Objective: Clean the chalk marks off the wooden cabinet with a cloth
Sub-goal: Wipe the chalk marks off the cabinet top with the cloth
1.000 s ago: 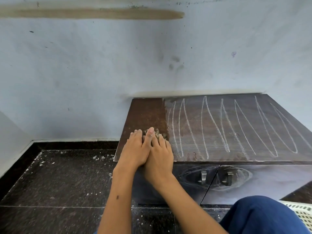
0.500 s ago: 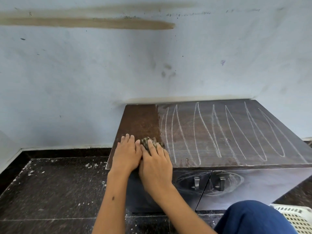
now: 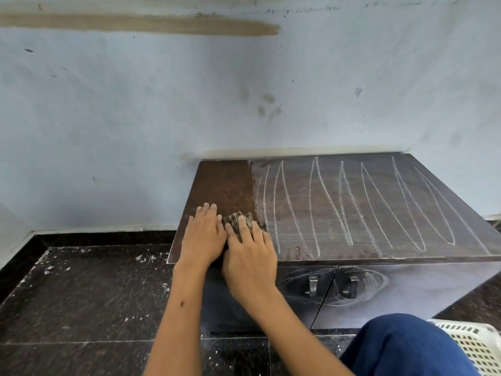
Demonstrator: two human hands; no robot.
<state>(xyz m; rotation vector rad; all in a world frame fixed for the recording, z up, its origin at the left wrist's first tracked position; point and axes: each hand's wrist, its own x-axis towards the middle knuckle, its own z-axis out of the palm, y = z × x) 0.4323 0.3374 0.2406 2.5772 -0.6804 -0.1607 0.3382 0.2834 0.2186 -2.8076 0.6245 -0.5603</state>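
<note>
Wood surface: the cabinet [image 3: 366, 213] stands low against the wall, its dark top facing the camera and two doors on its front.
Wall: pale blue wall [image 3: 135, 118] behind the cabinet, with a long tan streak [image 3: 141, 24] near its top and a few dark smudges above the cabinet.
Floor: dark speckled floor [image 3: 81, 294] to the left of and in front of the cabinet, scattered with white flecks.
Basket: a white perforated basket [image 3: 471, 346] at the lower right corner, partly hidden behind a knee in blue cloth [image 3: 401, 348].
Door handles: two metal handles [image 3: 312, 285] side by side where the doors meet, each ringed by smeared chalk ovals.
In the way: both forearms cross the cabinet's left front edge and hide part of the left door.
Chalk marks: long white chalk marks [image 3: 352, 207] loop front to back over most of the top, from just right of the hands to the right edge.
Cleaned strip: a browner, unmarked band [image 3: 222, 185] runs along the top's left end.
Cloth: a mottled brown cloth [image 3: 235, 219] is bunched on the top near the front left, at the border between the clean strip and the chalk.
Right hand: the right hand [image 3: 250, 253] lies over the cloth, fingers bent down around it and pressing it to the wood.
Left hand: the left hand [image 3: 203, 237] rests flat on the clean strip, fingers straight, touching the right hand and the cloth's left edge.
</note>
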